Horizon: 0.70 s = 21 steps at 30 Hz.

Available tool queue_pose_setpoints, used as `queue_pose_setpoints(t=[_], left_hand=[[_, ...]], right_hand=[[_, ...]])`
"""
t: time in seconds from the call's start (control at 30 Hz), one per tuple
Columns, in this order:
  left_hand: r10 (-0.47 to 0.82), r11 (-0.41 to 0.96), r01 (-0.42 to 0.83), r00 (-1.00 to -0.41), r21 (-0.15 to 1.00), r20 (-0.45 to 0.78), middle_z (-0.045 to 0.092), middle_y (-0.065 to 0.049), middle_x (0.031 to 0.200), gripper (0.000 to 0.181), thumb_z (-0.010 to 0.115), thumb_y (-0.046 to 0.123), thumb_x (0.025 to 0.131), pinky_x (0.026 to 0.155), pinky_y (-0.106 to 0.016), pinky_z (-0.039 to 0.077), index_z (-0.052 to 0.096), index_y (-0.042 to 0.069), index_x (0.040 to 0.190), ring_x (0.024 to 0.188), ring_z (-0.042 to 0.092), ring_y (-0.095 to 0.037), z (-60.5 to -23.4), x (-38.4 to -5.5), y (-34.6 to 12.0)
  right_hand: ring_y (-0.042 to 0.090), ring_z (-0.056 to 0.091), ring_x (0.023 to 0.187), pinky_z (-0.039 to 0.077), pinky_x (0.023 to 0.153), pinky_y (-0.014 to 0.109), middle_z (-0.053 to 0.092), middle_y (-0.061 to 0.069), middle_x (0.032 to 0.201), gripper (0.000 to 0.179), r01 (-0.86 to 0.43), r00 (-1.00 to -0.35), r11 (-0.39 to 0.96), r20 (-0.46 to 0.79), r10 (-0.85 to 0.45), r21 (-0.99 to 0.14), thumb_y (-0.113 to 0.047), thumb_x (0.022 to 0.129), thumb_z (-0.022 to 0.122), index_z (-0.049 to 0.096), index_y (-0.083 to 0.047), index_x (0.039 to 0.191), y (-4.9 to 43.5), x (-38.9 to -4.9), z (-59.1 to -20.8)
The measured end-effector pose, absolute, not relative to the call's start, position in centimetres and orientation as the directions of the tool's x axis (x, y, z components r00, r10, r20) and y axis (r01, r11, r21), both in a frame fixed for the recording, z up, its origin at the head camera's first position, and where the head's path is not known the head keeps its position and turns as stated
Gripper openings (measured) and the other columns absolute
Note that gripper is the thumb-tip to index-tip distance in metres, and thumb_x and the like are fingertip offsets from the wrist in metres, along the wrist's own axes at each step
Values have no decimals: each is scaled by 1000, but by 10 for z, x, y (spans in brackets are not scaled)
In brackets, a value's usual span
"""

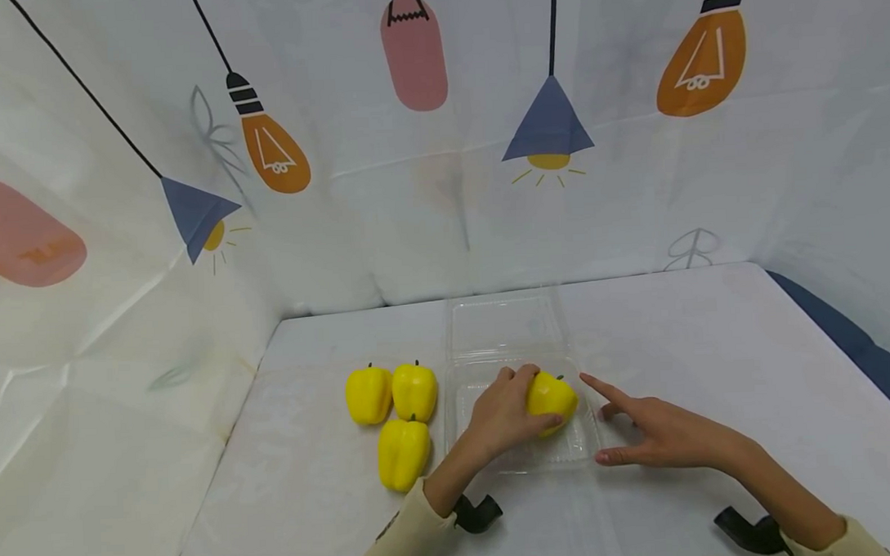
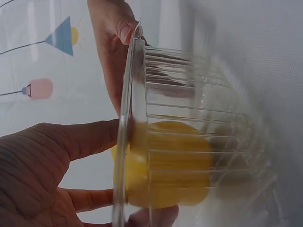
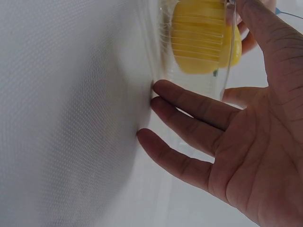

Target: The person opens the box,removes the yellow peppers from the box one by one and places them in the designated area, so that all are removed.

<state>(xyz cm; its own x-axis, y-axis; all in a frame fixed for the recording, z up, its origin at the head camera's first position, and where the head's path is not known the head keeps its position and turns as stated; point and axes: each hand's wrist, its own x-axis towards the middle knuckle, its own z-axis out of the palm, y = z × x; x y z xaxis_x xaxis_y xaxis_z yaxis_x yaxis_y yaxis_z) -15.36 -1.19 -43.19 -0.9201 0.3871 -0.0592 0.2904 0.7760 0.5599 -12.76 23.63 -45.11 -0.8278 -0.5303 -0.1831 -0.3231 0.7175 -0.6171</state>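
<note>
A yellow bell pepper (image 1: 551, 399) is inside the clear plastic clamshell box (image 1: 466, 457), toward its right side. My left hand (image 1: 504, 415) reaches over the box wall and holds this pepper between thumb and fingers. In the left wrist view the pepper (image 2: 170, 165) shows through the ribbed wall, with the thumb above and fingers below. My right hand (image 1: 660, 434) is at the box's right side, fingers spread, holding nothing. In the right wrist view its fingertips (image 3: 163, 87) are close beside the box wall, low by the tabletop.
Three more yellow bell peppers (image 1: 404, 455) stand grouped on the white table (image 1: 313, 512) left of the box. The box's lid (image 1: 501, 325) lies folded open at the back. A white printed curtain (image 1: 384, 231) hangs behind the table's far edge.
</note>
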Motion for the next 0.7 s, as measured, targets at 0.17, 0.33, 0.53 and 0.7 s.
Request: queue_pose_setpoints(t=[0.17, 0.33, 0.53, 0.7], left_hand=[[374, 781, 282, -926, 558, -55, 54, 0, 104, 66, 73, 51, 74, 68, -23, 46, 51, 22, 129, 80, 50, -9, -429, -150, -14], [356, 775, 264, -933, 574, -50, 54, 1, 104, 65, 73, 54, 73, 68, -24, 46, 52, 24, 127, 80, 50, -10, -425, -146, -18], [336, 778, 263, -941, 571, -26, 56, -1, 108, 66, 72, 55, 73, 69, -27, 47, 51, 23, 127, 82, 51, -12, -419, -145, -26], [332, 773, 258, -943, 580, -23, 56, -2, 108, 67, 72, 54, 74, 71, -29, 47, 52, 21, 128, 83, 52, -13, -412, -144, -35]], right_hand=[[31, 56, 106, 46, 83, 59, 60, 9, 121, 97, -325, -829, 717, -180, -530, -617, -53, 79, 68, 10, -28, 152, 236, -128, -451], [31, 56, 106, 46, 84, 59, 60, 9, 121, 97, -332, -828, 715, -174, -534, -615, -56, 79, 67, 9, -30, 151, 238, -127, -451], [29, 56, 106, 47, 84, 57, 60, 8, 120, 97, -326, -827, 713, -178, -533, -620, -56, 78, 68, 8, -34, 151, 237, -126, -449], [28, 56, 106, 47, 85, 56, 60, 8, 120, 97, -332, -828, 715, -173, -533, -615, -56, 78, 67, 7, -34, 151, 237, -127, -450]])
